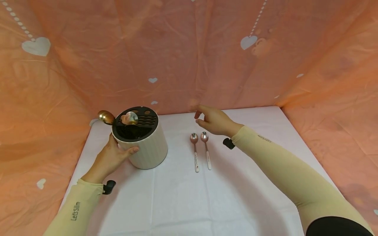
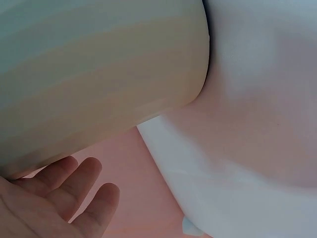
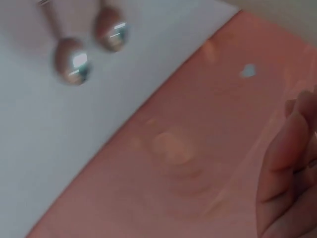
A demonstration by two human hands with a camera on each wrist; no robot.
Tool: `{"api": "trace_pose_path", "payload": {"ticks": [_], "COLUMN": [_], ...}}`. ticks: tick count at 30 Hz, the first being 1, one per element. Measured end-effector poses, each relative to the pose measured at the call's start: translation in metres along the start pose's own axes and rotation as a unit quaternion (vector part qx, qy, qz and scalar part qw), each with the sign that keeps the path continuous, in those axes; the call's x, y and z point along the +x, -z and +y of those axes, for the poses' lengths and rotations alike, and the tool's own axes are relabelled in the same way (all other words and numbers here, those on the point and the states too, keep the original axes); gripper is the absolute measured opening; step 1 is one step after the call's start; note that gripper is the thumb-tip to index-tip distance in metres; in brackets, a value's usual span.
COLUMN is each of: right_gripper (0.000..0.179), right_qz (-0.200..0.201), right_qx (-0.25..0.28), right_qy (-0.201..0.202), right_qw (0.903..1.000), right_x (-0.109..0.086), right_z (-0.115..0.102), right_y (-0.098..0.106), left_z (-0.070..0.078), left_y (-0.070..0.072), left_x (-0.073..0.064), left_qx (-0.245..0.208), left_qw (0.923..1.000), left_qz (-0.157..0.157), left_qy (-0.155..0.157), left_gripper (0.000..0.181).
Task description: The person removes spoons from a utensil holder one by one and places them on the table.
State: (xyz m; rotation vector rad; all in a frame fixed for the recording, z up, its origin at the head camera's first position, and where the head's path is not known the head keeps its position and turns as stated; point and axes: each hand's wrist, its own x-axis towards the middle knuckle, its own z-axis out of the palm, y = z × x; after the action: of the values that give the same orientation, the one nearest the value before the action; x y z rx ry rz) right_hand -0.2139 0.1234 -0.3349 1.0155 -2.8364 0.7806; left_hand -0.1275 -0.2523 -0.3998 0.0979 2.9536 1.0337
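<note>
In the head view, a white ribbed utensil holder (image 1: 150,152) with a black slotted lid (image 1: 144,122) stands on the left of the table. My left hand (image 1: 110,159) grips its near left side, thumb across the front. In the left wrist view several fingers (image 2: 81,186) are spread beside its wall. A gold ladle (image 1: 106,117) leans out at the lid's left, and a shiny rounded utensil head (image 1: 131,118) rises from its middle. My right hand (image 1: 217,120) hovers with loosely bent fingers, holding nothing, beyond two spoons (image 1: 194,138) (image 1: 204,137) lying side by side.
The table has a white cloth (image 1: 180,203). Pink-orange curtains with white hearts (image 1: 177,59) hang close behind it and along both sides. The spoons' white handles point toward the near edge.
</note>
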Motion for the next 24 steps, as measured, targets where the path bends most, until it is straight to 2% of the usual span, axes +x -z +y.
{"api": "trace_pose_path", "payload": {"ticks": [7,14,24], "right_gripper": [0.038,0.034,0.03], "right_qz": [0.015,0.023,-0.002], "right_qx": [0.004,0.021,-0.014], "right_qy": [0.087,0.165,0.209], "right_qw": [0.9961,0.9858,0.9778], "right_x": [0.024,0.044,0.068], "right_z": [-0.042,-0.078,-0.113], "right_y": [-0.004,-0.012,-0.031], "left_z": [0.001,0.001,0.001], "left_y": [0.001,0.001,0.001], "left_x": [-0.001,-0.001,-0.001], "left_qx": [-0.008,-0.01,-0.021], "left_qw": [1.0,0.9999,0.9998], "left_qz": [-0.004,0.0,0.002], "left_qy": [0.003,-0.001,-0.006], "left_gripper": [0.109,0.108,0.107]}}
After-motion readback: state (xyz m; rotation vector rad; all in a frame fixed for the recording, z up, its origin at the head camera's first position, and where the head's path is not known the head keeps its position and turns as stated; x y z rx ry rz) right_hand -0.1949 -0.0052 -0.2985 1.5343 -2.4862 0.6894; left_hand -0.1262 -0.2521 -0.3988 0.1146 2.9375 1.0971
